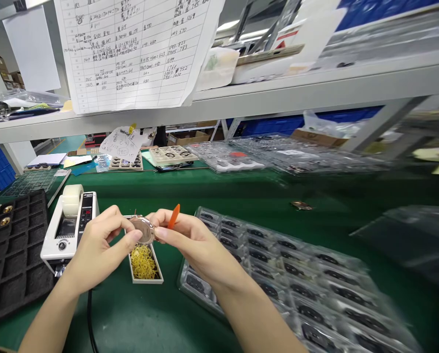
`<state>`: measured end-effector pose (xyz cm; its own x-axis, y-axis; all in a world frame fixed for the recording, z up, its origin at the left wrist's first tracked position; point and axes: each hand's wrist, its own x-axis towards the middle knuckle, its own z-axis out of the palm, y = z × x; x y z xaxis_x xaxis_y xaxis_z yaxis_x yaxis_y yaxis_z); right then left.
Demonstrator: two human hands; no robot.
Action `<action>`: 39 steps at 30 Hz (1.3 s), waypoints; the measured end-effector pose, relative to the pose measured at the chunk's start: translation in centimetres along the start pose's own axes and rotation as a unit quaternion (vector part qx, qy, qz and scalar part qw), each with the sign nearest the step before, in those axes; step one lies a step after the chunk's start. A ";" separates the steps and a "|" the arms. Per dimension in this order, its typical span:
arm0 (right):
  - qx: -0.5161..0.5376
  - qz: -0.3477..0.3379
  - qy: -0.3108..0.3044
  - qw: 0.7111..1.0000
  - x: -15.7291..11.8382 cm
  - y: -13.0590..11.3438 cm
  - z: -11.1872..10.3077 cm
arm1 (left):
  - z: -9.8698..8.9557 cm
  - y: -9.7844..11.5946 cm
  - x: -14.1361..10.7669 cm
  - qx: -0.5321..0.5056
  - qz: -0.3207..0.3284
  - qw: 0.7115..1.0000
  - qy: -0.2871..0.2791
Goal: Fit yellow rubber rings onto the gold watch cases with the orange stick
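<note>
Both bare hands are raised over a green bench mat (131,316), pinching a round rose-gold watch case (142,229) by its rim. The left hand (97,250) clenches one side, and the right hand (192,242) closes on the other, also grasping a slim orange plastic pick (174,216) that tilts up from its fingers (the pick's lower end is hidden). The case sits directly above a small white open-topped box (146,272) holding a tangle of thin yellow bands, with little room between them. The left hand is just beside a white tape dispenser (70,235), which carries a roll of clear tape (72,200). Further left, a black foam compartment tray (9,274) holds round gold-coloured parts at its top corner. The right forearm crosses the near edge of a large clear plastic blister tray (278,279) of dark round parts, while a wide strip of green mat stretches beyond the hands.
</note>
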<state>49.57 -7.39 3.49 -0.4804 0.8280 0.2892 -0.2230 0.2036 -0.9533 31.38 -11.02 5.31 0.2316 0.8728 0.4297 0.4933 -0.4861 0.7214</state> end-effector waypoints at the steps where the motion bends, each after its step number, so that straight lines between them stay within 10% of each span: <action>1: -0.001 0.000 0.001 1.000 0.0 0.0 0.0 | 0.0 0.0 0.0 0.001 -0.001 1.000 0.001; 20: 0.000 -0.005 -0.003 1.000 -0.1 0.3 0.0 | 0.7 0.2 0.0 0.037 0.009 0.999 0.027; 27: -0.001 0.000 0.023 1.000 0.3 0.3 -0.5 | 0.7 0.1 0.1 0.177 -0.032 0.973 0.145; 31: 0.010 0.012 0.025 1.000 0.7 0.5 -0.7 | 0.2 -0.6 0.3 0.151 0.047 0.964 0.214; 39: 0.123 0.050 -0.021 0.991 0.2 0.9 0.7 | 1.2 -1.0 0.4 -0.009 0.148 0.987 0.060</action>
<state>48.71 -7.38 2.76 -0.5450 0.8136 0.2025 -0.3706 -0.0170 -0.9286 31.96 -10.14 4.08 0.2610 0.6814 0.6838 0.4043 -0.7204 0.5635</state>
